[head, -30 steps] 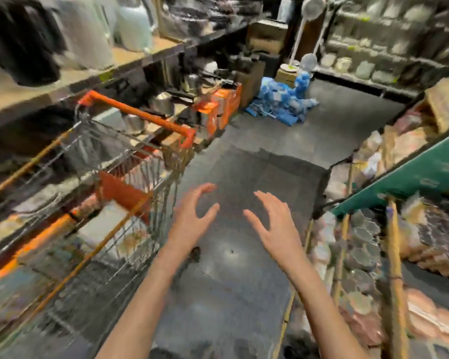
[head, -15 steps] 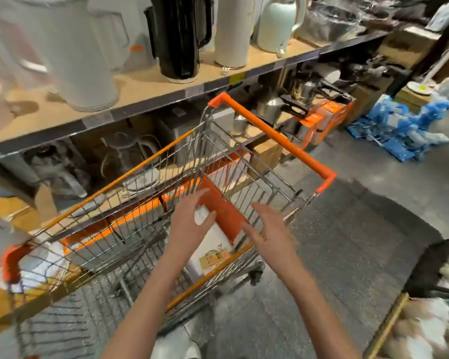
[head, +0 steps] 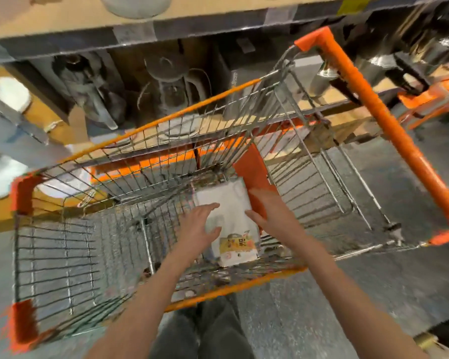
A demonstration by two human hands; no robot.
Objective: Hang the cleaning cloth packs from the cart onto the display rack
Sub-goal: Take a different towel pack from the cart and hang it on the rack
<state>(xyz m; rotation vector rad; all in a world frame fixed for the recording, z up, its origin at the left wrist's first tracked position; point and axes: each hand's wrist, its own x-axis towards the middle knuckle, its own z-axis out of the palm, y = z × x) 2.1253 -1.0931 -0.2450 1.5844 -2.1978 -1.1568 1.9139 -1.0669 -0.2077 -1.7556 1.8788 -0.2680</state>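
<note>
A white cleaning cloth pack (head: 230,211) lies flat on the wire floor of the cart (head: 62,255), at the handle end, just beside an orange plastic flap (head: 252,167). Its long axis runs away from the person and slightly leftward, with the yellow printed label (head: 236,243) at the near end and the plain white end pointing toward the shelving. It seems to rest on other packs, though blur hides how many.

The left hand (head: 198,229) lies on the pack's left edge, fingers spread and nearly straight, thumb over the white face; no grip is closed. The right hand (head: 272,216) is at the pack's right edge, fingers extended and relaxed, touching or just beside it; which one, I cannot tell.

The cart's orange handle (head: 381,117) angles across the right. Beyond the cart, a shelf (head: 166,16) carries kettles and jugs, all smeared by motion.
</note>
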